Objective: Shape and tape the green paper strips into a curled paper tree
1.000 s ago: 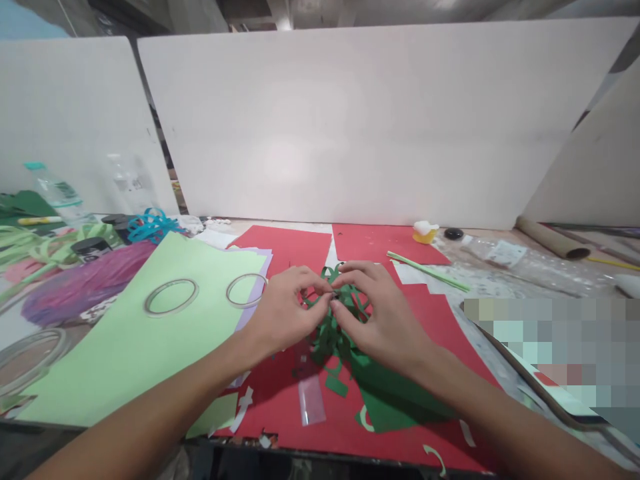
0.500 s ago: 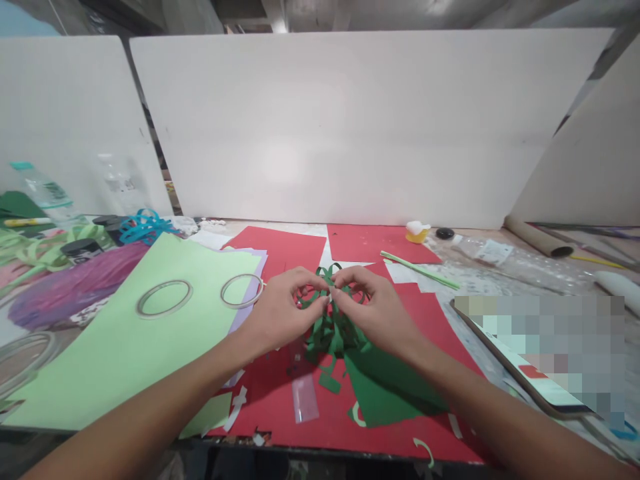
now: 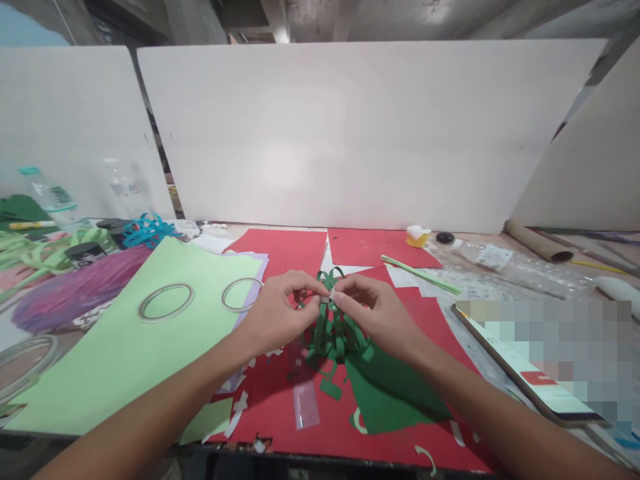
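Observation:
My left hand [image 3: 283, 307] and my right hand [image 3: 373, 308] meet over the middle of the table, thumbs and forefingers pinched. A small white strip [image 3: 326, 299] shows between the fingertips; its exact kind is too small to make out. Just below and behind the fingers are looped dark green paper strips [image 3: 335, 340], partly hidden by the hands. A dark green paper sheet [image 3: 395, 393] lies under my right wrist. Beneath these is a red paper sheet [image 3: 280, 427], with a clear plastic ruler-like strip [image 3: 305, 400] on it.
To the left, two tape rolls [image 3: 167, 303] rest on a light green sheet [image 3: 125, 373], near a purple plastic bag [image 3: 80, 287] and blue strips [image 3: 150, 230]. At right lie a phone-like device [image 3: 545, 380], green strips [image 3: 420, 273] and a cardboard tube [image 3: 540, 241]. White boards [image 3: 320, 133] stand behind.
My fingertips have shifted slightly, and the white strip between them shows more clearly. The view has tilted up a little, so the scene sits slightly lower.

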Available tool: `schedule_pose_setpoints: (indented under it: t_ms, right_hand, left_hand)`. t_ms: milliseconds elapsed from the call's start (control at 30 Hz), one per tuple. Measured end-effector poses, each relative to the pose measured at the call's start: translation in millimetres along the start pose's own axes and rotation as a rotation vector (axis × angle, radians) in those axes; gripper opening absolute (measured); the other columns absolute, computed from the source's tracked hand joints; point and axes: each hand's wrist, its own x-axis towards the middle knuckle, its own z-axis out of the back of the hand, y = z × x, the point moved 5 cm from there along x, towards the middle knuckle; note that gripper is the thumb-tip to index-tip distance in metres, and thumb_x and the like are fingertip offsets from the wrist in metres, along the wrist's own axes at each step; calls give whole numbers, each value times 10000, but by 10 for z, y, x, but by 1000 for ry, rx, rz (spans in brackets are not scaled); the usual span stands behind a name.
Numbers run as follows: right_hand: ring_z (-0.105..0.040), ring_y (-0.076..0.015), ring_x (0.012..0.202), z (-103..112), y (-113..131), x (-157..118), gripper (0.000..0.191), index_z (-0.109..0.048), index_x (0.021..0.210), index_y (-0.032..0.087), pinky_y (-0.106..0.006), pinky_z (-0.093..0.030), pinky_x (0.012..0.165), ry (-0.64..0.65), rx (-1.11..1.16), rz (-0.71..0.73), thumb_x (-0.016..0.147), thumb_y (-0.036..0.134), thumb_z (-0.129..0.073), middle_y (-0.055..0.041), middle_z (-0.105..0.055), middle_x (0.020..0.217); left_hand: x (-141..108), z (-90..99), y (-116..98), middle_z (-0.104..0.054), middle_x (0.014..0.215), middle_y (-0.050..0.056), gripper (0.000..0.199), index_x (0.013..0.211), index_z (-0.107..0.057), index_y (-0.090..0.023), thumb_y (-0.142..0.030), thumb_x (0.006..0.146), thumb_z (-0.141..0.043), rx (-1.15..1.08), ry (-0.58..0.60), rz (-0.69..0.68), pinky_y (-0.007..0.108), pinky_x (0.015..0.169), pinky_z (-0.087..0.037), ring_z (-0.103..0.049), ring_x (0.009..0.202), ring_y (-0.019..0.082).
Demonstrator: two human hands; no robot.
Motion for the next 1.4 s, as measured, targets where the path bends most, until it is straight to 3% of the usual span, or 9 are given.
schedule_pose_setpoints:
  t_ms: [267,500,800,967,1400]
  right_hand:
    - [-562,-156,702,13,50,-12,127,-595,729,209,-287,-416,604,19,-90,49,829,281,-572,-25,-644,787]
    - [-587,-176,760,47,69,-39,88,-588,774,213,-313,-445,667,-54,-142,148,844,262,-563,-29,-640,804]
    - [-558,-136,660,-15,167,-105,104,-609,714,197,-267,-422,604,-107,-257,290,810,169,-583,-6,-613,695]
    - [-550,-136,653,-22,148,-111,99,-613,720,199,-265,-418,600,-100,-244,244,816,200,-592,-7,-617,691]
    - [-499,-116,600,-40,1,-71,146,-637,729,183,-252,-380,540,157,-111,10,832,267,-575,-2,-592,662]
  left_hand:
    - [-18,12,-37,-669,823,19,188,889,-670,-183,-97,775,-548,-51,2,-46,283,712,-480,-605,767,148]
    - [-53,10,-88,-662,861,18,176,963,-648,-180,-132,828,-545,-153,18,-69,284,748,-483,-605,805,140]
    - [-23,20,-107,-648,817,14,107,833,-691,-185,-161,813,-589,31,13,-29,290,733,-455,-589,793,144]
    - [-14,29,-106,-633,877,17,95,857,-686,-190,-175,816,-601,65,13,-67,302,781,-451,-585,842,150]
    - [-31,23,-168,-532,951,21,115,821,-610,-205,-270,885,-541,169,292,-74,320,840,-421,-520,983,183]
